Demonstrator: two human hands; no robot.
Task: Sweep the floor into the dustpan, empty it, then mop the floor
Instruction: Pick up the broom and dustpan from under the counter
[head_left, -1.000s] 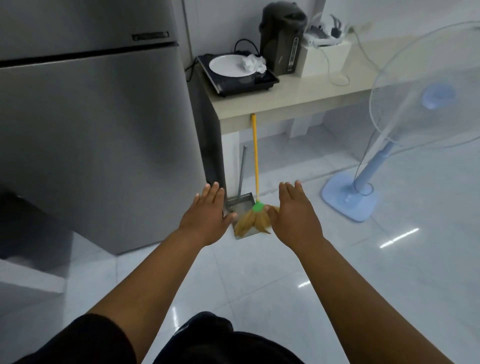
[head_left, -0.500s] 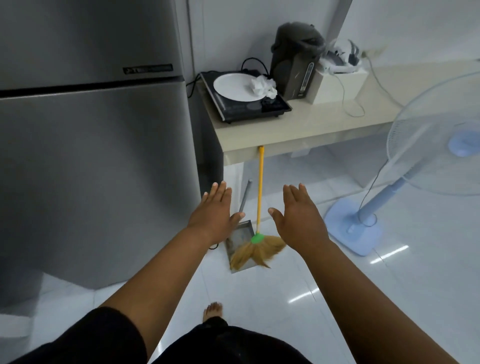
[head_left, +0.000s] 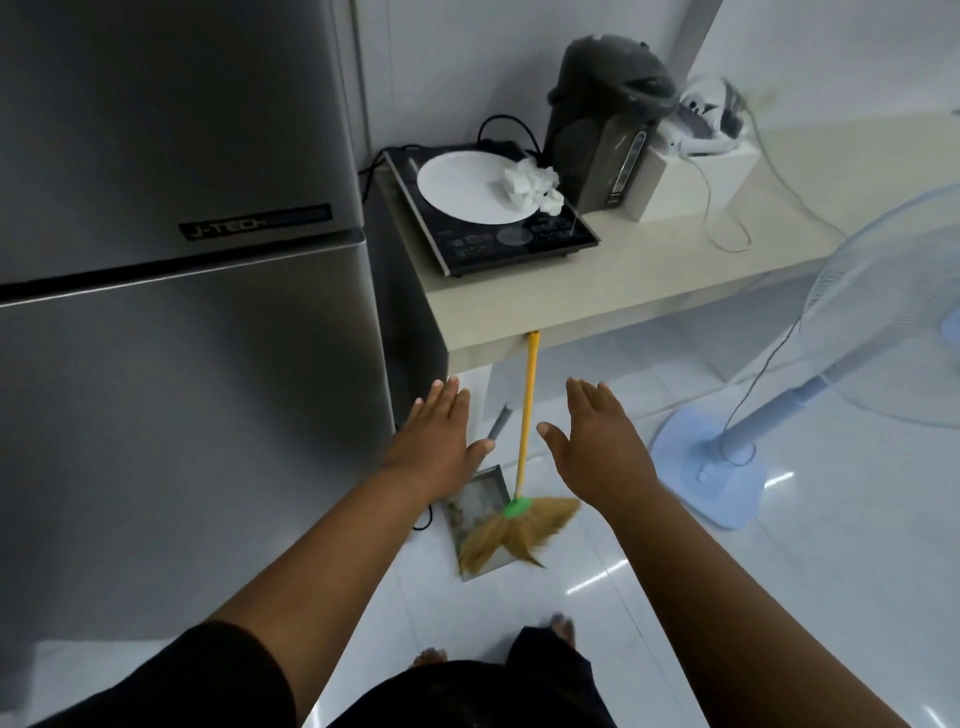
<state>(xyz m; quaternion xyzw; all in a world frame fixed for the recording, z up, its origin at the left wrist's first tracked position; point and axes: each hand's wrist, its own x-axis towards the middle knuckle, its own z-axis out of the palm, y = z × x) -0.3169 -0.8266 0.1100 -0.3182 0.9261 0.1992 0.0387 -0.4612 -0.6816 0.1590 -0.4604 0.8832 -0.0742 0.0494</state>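
A steel fridge (head_left: 182, 322) fills the left side of the view, standing on a glossy white tiled floor (head_left: 779, 597). To its right a pale counter (head_left: 675, 291) runs along the wall, and a light blue standing fan (head_left: 709, 467) stands on the floor at the right edge.

The person's two bare arms reach forward and down from black sleeves. The left hand (head_left: 434, 441) is flat, palm down, fingers straight and close together with the thumb spread, holding nothing. The right hand (head_left: 602, 447) is the same: straight fingers, thumb out, nothing in it. The hands are apart, one on each side of the broom handle in the view.

On the counter sit a black cooktop (head_left: 519, 249), a dark water boiler (head_left: 608, 119) and a white box (head_left: 696, 179) with a device on top.

The broom (head_left: 525, 421) leans with the top of its yellow handle against the counter's front edge; its straw bristles spread on the floor over the dustpan. The metal dustpan (head_left: 478, 496) lies on the floor just beside the fridge's corner, its grey handle slanting up toward the counter.

A white plate (head_left: 462, 192) rests on the cooktop, with crumpled tissue (head_left: 530, 184) at its right rim.
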